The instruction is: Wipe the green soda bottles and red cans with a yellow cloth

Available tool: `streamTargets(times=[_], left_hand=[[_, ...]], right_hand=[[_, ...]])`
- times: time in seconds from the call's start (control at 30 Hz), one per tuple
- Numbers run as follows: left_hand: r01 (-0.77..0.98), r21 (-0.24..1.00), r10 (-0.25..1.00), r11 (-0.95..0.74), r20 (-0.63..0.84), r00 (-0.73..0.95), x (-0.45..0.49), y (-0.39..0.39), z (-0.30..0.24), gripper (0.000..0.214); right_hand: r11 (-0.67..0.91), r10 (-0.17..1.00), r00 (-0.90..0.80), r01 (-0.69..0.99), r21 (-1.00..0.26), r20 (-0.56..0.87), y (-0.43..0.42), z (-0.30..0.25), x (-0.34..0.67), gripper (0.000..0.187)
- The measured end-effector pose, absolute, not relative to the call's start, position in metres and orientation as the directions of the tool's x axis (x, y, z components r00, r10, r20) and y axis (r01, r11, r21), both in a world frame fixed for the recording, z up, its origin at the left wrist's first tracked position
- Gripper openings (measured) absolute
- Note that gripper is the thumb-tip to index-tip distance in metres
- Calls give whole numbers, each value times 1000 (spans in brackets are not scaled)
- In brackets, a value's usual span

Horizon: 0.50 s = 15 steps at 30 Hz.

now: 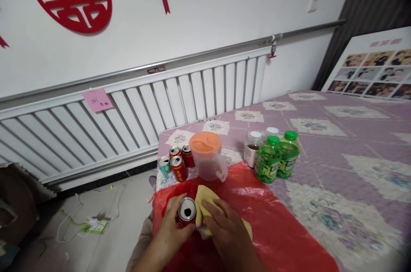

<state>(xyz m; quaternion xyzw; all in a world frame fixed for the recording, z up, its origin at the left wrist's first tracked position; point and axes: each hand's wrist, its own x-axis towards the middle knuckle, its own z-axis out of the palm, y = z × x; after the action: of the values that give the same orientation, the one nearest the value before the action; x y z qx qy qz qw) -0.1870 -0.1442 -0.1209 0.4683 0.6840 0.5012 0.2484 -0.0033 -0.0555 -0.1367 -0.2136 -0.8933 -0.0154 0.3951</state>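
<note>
My left hand (170, 231) is wrapped round an opened red drink can (186, 210), its top facing up toward me. Against the can's right side, my right hand (221, 222) presses a yellow cloth (205, 197), fingers curled over it. Both hands are above a red plastic sheet (266, 216) at the near part of the bed-like surface. Just beyond them stands a clear plastic pitcher (207, 167) with an orange lid. Left of the pitcher are several opened cans, among them a red can (179, 170) and a teal can (165, 167).
Two green-capped bottles (268, 162) and two white-capped bottles (252, 150) stand to the right on the flowered purple cloth (327, 152). A white radiator (180, 96) runs along the wall behind. On the floor at left lie cables and a power strip (95, 225).
</note>
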Motion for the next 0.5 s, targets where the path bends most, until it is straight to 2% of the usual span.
streamTargets(times=[0.27, 0.5], left_hand=[[310, 947, 913, 89, 47, -405, -191, -145, -114, 79], [386, 920, 926, 67, 86, -367, -195, -147, -113, 62]], right_hand=[[888, 425, -662, 437, -143, 617, -56, -146, -11, 13], [875, 458, -687, 460, -150, 564, -57, -152, -16, 9]])
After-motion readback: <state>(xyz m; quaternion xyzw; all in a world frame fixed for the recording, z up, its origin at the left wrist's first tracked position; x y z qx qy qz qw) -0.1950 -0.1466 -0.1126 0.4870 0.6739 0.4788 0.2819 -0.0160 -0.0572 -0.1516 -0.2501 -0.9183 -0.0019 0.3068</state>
